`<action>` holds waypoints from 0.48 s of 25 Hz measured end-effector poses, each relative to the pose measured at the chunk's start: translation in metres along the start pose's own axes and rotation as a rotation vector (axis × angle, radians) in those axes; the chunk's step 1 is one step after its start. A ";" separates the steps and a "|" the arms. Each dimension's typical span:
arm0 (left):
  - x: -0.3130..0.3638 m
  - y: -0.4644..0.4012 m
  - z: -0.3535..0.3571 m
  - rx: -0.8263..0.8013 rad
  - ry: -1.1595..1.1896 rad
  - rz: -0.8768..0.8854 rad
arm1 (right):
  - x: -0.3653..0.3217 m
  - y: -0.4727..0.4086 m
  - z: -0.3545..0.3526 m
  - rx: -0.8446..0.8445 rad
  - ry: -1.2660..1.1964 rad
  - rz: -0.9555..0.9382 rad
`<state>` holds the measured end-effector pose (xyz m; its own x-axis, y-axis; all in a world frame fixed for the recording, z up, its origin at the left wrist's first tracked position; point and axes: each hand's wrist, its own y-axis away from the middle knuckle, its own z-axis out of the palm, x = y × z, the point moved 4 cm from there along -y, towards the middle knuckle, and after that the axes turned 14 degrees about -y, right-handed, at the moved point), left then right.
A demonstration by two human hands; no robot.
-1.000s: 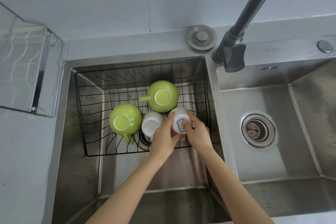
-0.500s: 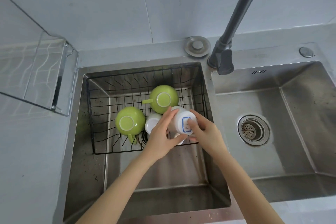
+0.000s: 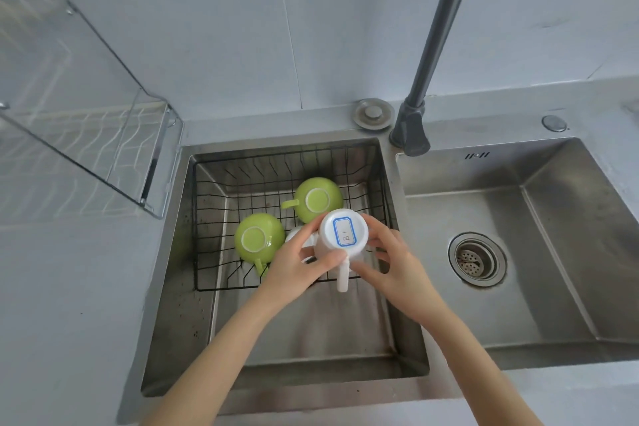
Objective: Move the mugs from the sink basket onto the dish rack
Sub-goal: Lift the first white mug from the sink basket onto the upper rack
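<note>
Fingers (image 3: 313,230) of the left hand (image 3: 294,264) and of the right hand (image 3: 389,261) curl around a white mug (image 3: 340,240), gripping it from either side above the near edge of the sink basket (image 3: 207,228). White mug: held upside down, base facing the camera, bearing a blue-bordered rectangular label with handwritten marks; its handle (image 3: 343,275) points toward the person. Two green mugs, one at left (image 3: 257,240) and one farther back (image 3: 318,199), sit inverted in the black wire basket, pale ring bases up. Another white mug (image 3: 294,235) lies mostly hidden behind the left hand. Dish rack (image 3: 103,145): white wire, on the tabletop (image 3: 69,287) to the left, behind a clear panel.
</note>
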<state>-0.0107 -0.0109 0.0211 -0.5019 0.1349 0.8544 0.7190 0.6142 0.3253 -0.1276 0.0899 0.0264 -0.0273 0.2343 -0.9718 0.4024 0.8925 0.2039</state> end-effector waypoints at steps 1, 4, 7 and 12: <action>0.002 0.006 -0.003 0.002 0.019 0.008 | -0.005 0.003 0.003 0.014 0.004 -0.029; 0.009 0.024 -0.013 -0.002 0.060 0.040 | -0.020 0.011 0.010 0.020 0.020 -0.091; 0.014 0.043 -0.033 -0.023 0.095 0.105 | -0.041 0.017 0.022 0.001 0.064 -0.161; 0.024 0.077 -0.088 0.018 0.067 0.230 | -0.090 0.019 0.057 -0.057 0.082 -0.269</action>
<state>0.0748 -0.0291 0.1023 -0.2924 0.2216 0.9303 0.8015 0.5874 0.1120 -0.0651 0.0636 0.1114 -0.2011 0.0143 -0.9795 0.3184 0.9465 -0.0516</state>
